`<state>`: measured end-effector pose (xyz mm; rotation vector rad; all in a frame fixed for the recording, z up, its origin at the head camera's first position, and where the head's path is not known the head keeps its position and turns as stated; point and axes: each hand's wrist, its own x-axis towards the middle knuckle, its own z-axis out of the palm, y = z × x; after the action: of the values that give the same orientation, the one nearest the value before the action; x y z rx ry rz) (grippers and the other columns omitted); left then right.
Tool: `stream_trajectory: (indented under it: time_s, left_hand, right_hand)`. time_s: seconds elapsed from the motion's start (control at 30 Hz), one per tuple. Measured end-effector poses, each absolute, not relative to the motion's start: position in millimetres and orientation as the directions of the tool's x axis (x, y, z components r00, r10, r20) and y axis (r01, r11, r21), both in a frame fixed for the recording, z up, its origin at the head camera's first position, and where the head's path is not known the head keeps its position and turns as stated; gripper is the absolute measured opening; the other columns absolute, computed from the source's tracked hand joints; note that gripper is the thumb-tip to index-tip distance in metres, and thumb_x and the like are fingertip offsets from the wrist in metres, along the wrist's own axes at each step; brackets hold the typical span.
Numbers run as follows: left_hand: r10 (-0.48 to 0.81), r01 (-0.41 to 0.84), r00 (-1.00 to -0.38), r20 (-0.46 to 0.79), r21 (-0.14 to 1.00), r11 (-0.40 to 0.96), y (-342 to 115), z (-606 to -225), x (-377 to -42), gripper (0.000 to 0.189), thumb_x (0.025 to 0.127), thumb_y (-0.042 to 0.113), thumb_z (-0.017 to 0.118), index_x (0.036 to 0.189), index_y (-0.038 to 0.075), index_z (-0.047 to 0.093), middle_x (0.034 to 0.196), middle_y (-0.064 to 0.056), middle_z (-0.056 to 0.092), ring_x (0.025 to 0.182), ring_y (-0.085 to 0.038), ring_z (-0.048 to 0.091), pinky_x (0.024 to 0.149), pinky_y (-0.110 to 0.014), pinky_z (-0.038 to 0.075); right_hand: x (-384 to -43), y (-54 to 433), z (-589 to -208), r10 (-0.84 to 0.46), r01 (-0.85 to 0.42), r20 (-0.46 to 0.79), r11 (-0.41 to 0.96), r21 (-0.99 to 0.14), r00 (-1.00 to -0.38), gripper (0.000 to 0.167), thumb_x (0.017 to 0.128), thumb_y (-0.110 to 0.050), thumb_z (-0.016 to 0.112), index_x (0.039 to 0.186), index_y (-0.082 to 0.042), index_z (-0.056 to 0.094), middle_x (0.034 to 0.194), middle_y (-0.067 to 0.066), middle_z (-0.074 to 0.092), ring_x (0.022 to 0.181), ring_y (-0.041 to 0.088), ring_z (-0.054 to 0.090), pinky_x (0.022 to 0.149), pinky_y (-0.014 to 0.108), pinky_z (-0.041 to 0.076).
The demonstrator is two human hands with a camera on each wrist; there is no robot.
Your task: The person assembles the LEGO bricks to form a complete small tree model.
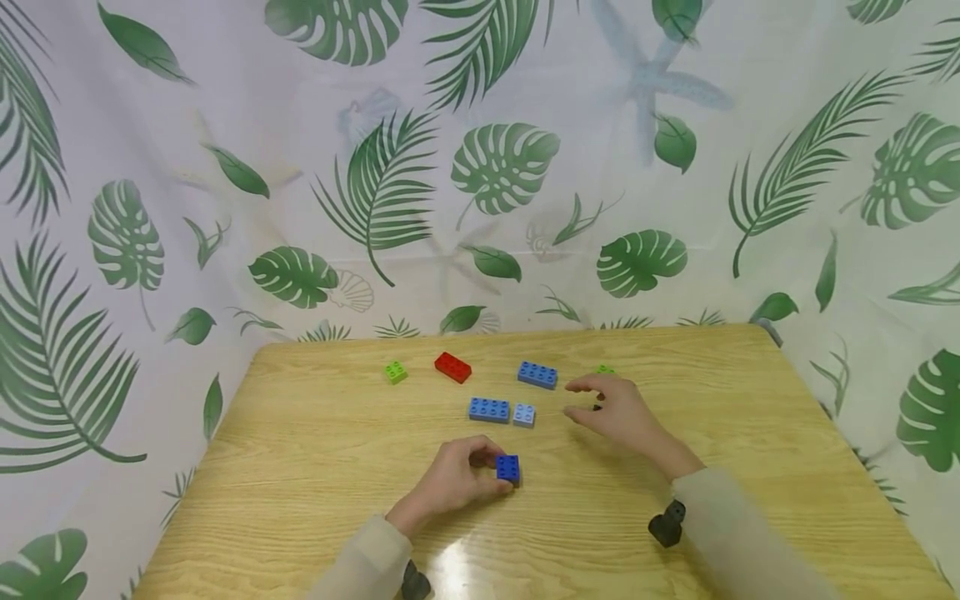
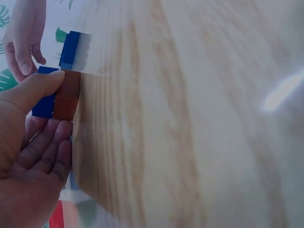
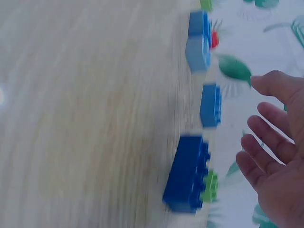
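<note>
My left hand (image 1: 461, 477) pinches a dark blue brick (image 1: 507, 467) between thumb and fingers near the middle of the table. In the left wrist view a reddish-brown brick (image 2: 66, 108) sits directly beneath it, against the tabletop. My right hand (image 1: 618, 412) hovers over the right side, holding nothing, its thumb and fingers spread apart. Close by it stands a longer dark blue brick (image 3: 184, 173), mostly hidden by that hand in the head view. A mid-blue brick (image 1: 537, 375) lies just left of the right fingertips.
On the wooden table (image 1: 300, 467) lie a blue brick (image 1: 488, 409), a light blue brick (image 1: 524, 415) beside it, a red brick (image 1: 453, 367) and a lime green brick (image 1: 395, 372). Another green brick (image 1: 605, 369) shows behind the right hand. A leaf-patterned curtain (image 1: 495, 192) stands behind.
</note>
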<state>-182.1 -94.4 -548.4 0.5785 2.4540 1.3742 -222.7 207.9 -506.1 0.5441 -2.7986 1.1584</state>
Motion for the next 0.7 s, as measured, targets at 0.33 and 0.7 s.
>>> stream_trajectory:
  time_s: [0.33,0.7]
  left_hand:
    - [0.474,0.23,-0.88,-0.019,0.857,0.461,-95.1,-549.4,-182.0,0.036,0.085,0.021,0.091,0.116,0.011,0.075,0.107,0.0,0.076,0.099,-0.012,0.071,0.089,-0.026,0.058]
    - [0.468,0.213,-0.883,-0.027,0.867,0.451,-95.6,-551.1,-182.3,0.035,0.086,0.022,0.09,0.116,0.015,0.075,0.107,0.003,0.076,0.099,-0.01,0.07,0.089,-0.023,0.057]
  right_hand:
    - [-248.8,246.8,-516.4,-0.157,-0.23,0.169,0.709,-0.666,-0.973,0.042,0.098,-0.022,0.076,0.133,0.001,0.069,0.13,0.024,0.067,0.116,0.042,0.064,0.095,0.058,0.056]
    - [-259.2,257.6,-528.2,-0.112,-0.164,0.121,0.706,-0.689,-0.986,0.05,0.097,-0.019,0.076,0.139,0.004,0.063,0.133,0.026,0.064,0.119,0.045,0.063,0.093,0.057,0.057]
